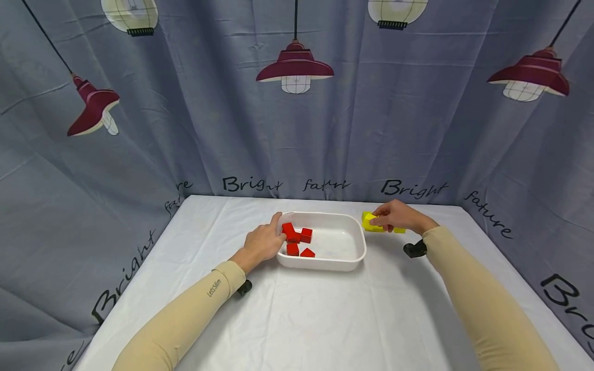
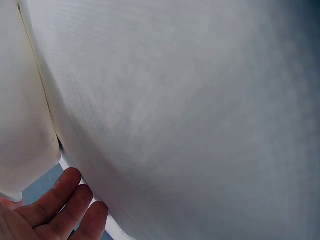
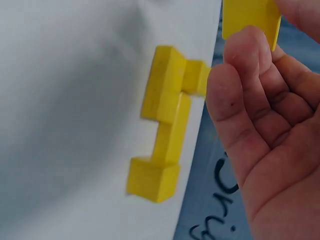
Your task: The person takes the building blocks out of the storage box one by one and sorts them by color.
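Note:
A white rectangular box (image 1: 320, 264) stands on the table, with several red blocks (image 1: 292, 249) gathered in its left half; one has a pointed top. My left hand (image 1: 262, 242) grips the box's left wall, thumb over the rim; in the left wrist view three fingertips (image 2: 94, 220) extend past the box corner. To the right of the box, my right hand (image 1: 400, 215) pinches a yellow block (image 3: 250, 20) between thumb and fingers. Below it in the right wrist view, several yellow blocks (image 3: 162, 100) lie close together on the table, partly hidden by the hand in the head view.
A white cloth (image 1: 315, 314) covers the table. Behind it hangs a grey-blue curtain (image 1: 223, 129) printed with red lamps and lettering, reaching down to the table's back edge and round both sides.

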`<control>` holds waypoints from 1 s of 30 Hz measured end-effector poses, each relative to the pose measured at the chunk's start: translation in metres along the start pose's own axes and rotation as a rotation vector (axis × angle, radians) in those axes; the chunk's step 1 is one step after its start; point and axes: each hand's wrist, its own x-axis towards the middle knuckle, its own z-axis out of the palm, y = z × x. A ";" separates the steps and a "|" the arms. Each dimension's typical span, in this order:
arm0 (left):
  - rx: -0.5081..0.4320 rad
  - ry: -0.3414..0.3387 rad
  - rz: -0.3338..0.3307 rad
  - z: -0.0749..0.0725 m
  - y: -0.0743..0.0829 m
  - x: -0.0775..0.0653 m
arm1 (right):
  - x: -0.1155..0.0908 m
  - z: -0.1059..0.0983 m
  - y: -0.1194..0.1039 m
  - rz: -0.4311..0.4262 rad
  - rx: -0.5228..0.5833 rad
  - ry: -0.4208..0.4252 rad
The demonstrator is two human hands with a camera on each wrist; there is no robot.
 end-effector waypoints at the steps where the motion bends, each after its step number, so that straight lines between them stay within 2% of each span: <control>1: 0.001 0.000 0.000 0.000 -0.001 0.000 | -0.001 0.000 0.003 0.011 0.005 0.012; 13: -0.006 0.009 0.003 0.001 -0.002 0.000 | -0.008 0.005 0.036 0.080 0.071 0.145; 18: -0.010 0.005 0.008 0.000 -0.001 0.000 | -0.007 0.010 0.050 0.116 0.042 0.187; 25: -0.005 0.013 0.014 0.000 -0.002 0.000 | -0.006 0.017 0.058 0.191 -0.001 0.236; 30: -0.011 0.010 0.015 0.000 -0.003 0.000 | -0.008 0.022 0.063 0.203 -0.022 0.253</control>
